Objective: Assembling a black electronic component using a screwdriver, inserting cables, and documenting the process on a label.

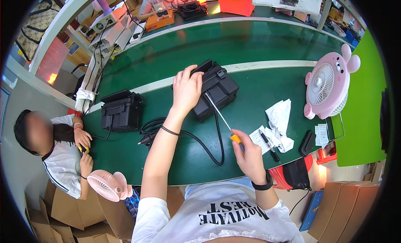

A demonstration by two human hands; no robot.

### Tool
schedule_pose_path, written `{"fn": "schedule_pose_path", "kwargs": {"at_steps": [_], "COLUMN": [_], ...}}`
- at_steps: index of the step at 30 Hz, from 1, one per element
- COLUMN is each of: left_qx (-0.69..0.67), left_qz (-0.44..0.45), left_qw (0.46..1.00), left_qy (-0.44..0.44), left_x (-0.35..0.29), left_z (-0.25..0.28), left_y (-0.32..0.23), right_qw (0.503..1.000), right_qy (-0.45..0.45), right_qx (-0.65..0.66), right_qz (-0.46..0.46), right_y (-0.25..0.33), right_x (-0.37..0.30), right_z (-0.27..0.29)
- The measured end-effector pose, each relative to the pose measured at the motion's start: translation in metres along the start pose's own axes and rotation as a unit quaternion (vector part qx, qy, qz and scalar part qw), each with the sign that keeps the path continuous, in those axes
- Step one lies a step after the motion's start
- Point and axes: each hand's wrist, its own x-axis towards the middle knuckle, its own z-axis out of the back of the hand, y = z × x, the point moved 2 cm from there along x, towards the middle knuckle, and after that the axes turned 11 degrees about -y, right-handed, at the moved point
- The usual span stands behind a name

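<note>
Black plastic case (221,90) stands on the green counter (246,117), at about eleven o'clock from the right hand (247,157) and just to three o'clock of the left hand (187,88). The left hand is nearer, touching the case's upper left side with bent fingers; I cannot tell whether it pinches the edge or merely steadies it. The right hand is closed around the handle of a screwdriver (219,112), whose slim shaft points toward ten or eleven o'clock, its tip at the near side of the case. Whether the tip is seated in anything is too small to tell.

The case's long axis runs roughly from eight to two o'clock, so the shaft meets it crosswise. Its shell looks hard and matt, with blocky corners and raised latches. The screwdriver pairs bright, straight metal with a rounded yellow and dark handle. A flexible black cable (220,149) leaves the case toward six o'clock, bends round and coils at eight o'clock. Soft, crumpled white cloth (279,122) lies at four o'clock from the case, beside a smooth pen (265,138). The counter itself is flat and faintly glossy.
</note>
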Motion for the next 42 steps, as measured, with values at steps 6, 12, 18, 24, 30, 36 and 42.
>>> {"fn": "schedule_pose_path", "kwargs": {"at_steps": [6,12,18,24,30,36,42], "left_qx": [0.007,-0.008,-0.018,-0.016,-0.013,-0.014,-0.017], "left_qz": [-0.006,-0.006,-0.005,-0.007,-0.006,-0.004,0.0], "left_qw": [1.0,1.0,1.0,1.0,1.0,1.0,1.0], "left_qy": [-0.002,-0.008,-0.011,-0.011,-0.009,-0.003,0.006], "left_x": [-0.001,-0.001,0.0,-0.003,-0.002,-0.003,0.0], "left_z": [-0.001,0.0,0.001,0.001,0.001,0.0,0.004], "left_y": [-0.001,0.001,0.0,0.002,0.001,0.001,-0.003], "right_qw": [0.987,0.973,0.971,0.965,0.962,0.957,0.981], "right_qy": [-0.012,-0.002,-0.038,-0.037,-0.04,-0.036,-0.025], "right_qx": [-0.142,-0.213,-0.208,-0.224,-0.232,-0.254,-0.156], "right_qz": [0.077,0.085,0.111,0.131,0.135,0.138,0.115], "right_y": [0.017,0.03,0.026,0.024,0.023,0.024,0.012], "right_x": [0.001,-0.001,-0.005,-0.004,-0.009,-0.008,-0.009], "right_z": [-0.006,-0.009,-0.013,-0.008,-0.013,-0.014,-0.019]}}
